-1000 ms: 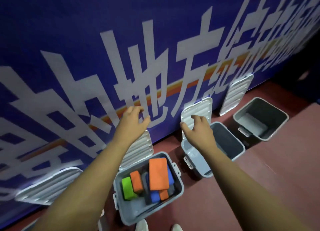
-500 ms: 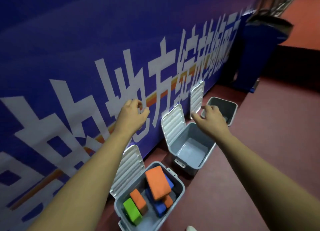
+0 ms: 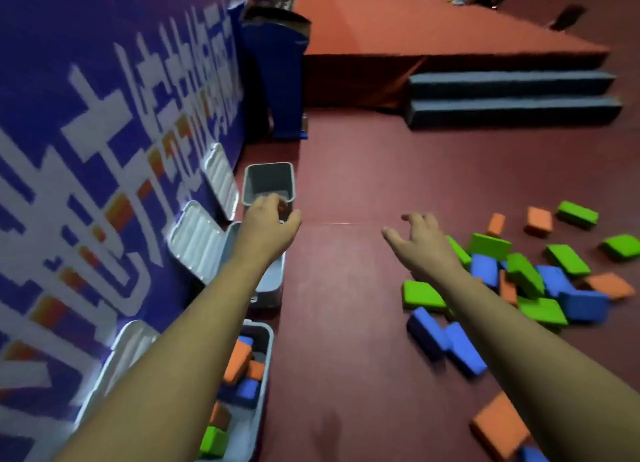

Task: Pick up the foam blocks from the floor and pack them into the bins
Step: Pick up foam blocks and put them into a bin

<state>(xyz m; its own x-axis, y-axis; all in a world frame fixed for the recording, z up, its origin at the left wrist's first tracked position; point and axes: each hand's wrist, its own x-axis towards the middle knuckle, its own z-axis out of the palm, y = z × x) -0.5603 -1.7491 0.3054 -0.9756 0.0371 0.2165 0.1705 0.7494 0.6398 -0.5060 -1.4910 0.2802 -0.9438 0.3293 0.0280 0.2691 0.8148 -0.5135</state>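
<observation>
Foam blocks (image 3: 523, 271) mostly lie heaped on the floor (image 3: 346, 305) at right — only the nearest bin (image 3: 268, 333) holds some; the far bin (image 3: 268, 181) looks empty. Right hand (image 3: 420, 243) splayed, empty; left hand (image 3: 268, 226) loosely curled, seemingly empty — blurred.

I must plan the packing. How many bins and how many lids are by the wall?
Bins: 3
Lids: 3
Total: 6
</observation>
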